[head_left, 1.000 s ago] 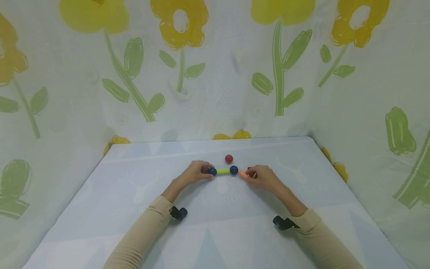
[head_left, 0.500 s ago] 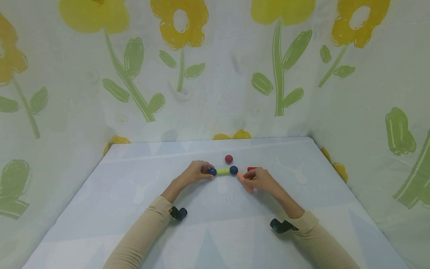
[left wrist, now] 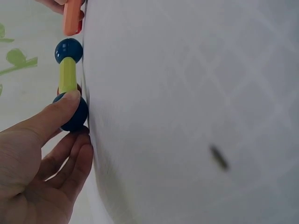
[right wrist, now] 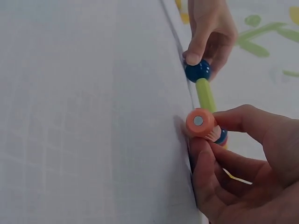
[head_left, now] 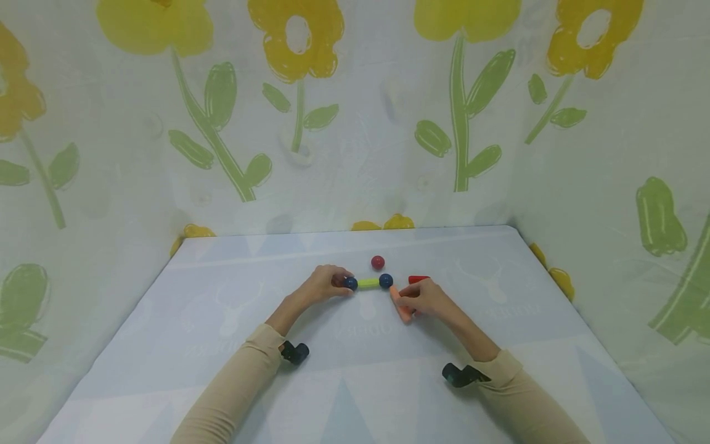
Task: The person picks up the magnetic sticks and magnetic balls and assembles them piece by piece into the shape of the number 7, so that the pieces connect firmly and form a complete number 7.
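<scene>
My left hand (head_left: 326,282) pinches a dark blue ball (left wrist: 74,114) at the left end of a yellow-green rod (head_left: 368,283). A second dark blue ball (head_left: 386,281) sits on that rod's right end. Thumb and fingers of my right hand (head_left: 426,297) pinch an orange rod (head_left: 400,304), slanted, its far tip close by the second ball. In the right wrist view the orange rod's near end faces the camera and shows a round silvery disc (right wrist: 198,121). Part of the rod is hidden by the fingers.
A red ball (head_left: 378,263) rests on the table behind the yellow-green rod. A red rod (head_left: 418,279) lies just beyond my right hand, partly covered by it. The pale printed cloth (head_left: 333,382) covers the table, with flowered curtains (head_left: 355,123) around its back and sides.
My right hand has shifted slightly toward me and turned the orange rod, so its near end swings toward the front. More of the red rod shows. The left hand stays put.
</scene>
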`<state>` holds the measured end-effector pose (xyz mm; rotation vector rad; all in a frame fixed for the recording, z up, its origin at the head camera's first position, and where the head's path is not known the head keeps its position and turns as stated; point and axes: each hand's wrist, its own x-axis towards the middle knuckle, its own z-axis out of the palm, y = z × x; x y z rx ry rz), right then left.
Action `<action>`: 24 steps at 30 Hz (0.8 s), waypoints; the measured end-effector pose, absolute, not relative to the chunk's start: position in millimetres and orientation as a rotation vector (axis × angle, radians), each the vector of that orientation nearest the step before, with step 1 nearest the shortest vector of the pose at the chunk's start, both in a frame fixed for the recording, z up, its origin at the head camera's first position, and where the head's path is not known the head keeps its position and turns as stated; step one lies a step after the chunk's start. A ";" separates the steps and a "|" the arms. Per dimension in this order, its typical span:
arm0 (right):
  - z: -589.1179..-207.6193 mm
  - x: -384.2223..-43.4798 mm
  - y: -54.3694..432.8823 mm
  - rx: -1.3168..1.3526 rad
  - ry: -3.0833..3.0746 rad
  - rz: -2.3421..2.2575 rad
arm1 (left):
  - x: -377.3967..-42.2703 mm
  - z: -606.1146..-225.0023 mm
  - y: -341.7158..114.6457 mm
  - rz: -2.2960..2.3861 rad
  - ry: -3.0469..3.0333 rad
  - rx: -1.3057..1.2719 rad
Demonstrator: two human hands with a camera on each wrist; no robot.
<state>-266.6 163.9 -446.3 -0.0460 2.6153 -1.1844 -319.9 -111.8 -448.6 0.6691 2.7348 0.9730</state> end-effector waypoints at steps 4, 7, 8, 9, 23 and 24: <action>-446.7 -266.4 162.5 -0.048 2.601 -1.200 | -319.9 -448.7 -112.2 0.970 2.739 0.681; -446.2 -265.4 161.5 -0.050 2.596 -1.210 | -320.3 -448.9 -112.3 0.967 2.740 0.694; -446.0 -264.9 161.3 -0.052 2.596 -1.214 | -320.4 -448.8 -112.3 0.968 2.739 0.698; -445.8 -264.7 161.0 -0.048 2.592 -1.223 | -320.5 -448.7 -112.3 0.970 2.738 0.700; -451.3 -264.8 154.1 0.029 2.511 -1.307 | -320.0 -449.0 -112.6 0.980 2.734 0.692; -451.5 -265.0 153.5 0.035 2.507 -1.313 | -319.9 -449.1 -112.7 0.982 2.734 0.693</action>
